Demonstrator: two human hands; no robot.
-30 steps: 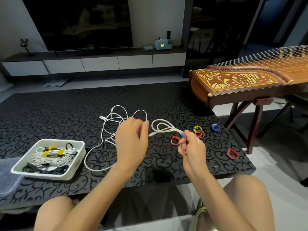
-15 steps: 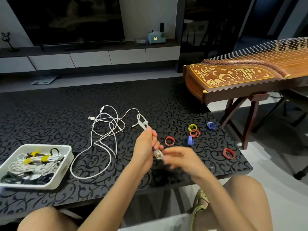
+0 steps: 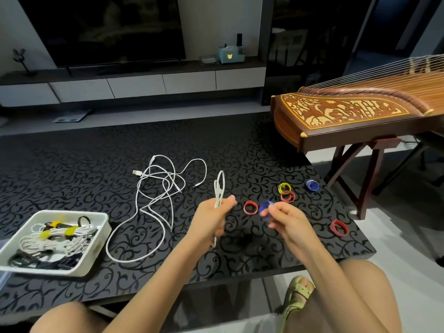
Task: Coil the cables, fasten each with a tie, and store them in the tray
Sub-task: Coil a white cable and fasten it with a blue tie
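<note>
**Reader:** Why does the left hand (image 3: 209, 217) hold the folded white cable (image 3: 219, 186) upright?

**Legend:** The left hand's fingers are closed round the middle of the bundle. Its loops stand above the fist and its tail hangs below. This probably keeps the turns together and leaves the waist exposed for fastening.

**Reader:** And the right hand (image 3: 288, 219)?

**Legend:** It pinches a blue tie (image 3: 265, 207) at its fingertips, just beside the bundle and apart from it. The tie is blurred, so the exact grip is unclear. The step in hand appears to be the wrapping, which has not begun.

**Reader:** Why are the spare ties laid out there?

**Legend:** A red tie (image 3: 250, 207), a yellow tie (image 3: 284, 188), a second red tie (image 3: 287, 196) and a second blue tie (image 3: 312, 185) lie toward the right edge of the table (image 3: 72, 164). A third red tie (image 3: 338, 228) lies near its near right corner. All are presumably placed within reach of the right hand.

**Reader:** What remains?

**Legend:** The loose white cables (image 3: 163, 175) lie tangled at mid-table, uncoiled. The tray (image 3: 52, 271) sits at the near left corner and holds tied bundles (image 3: 57, 239). The task looks roughly half done.
</note>
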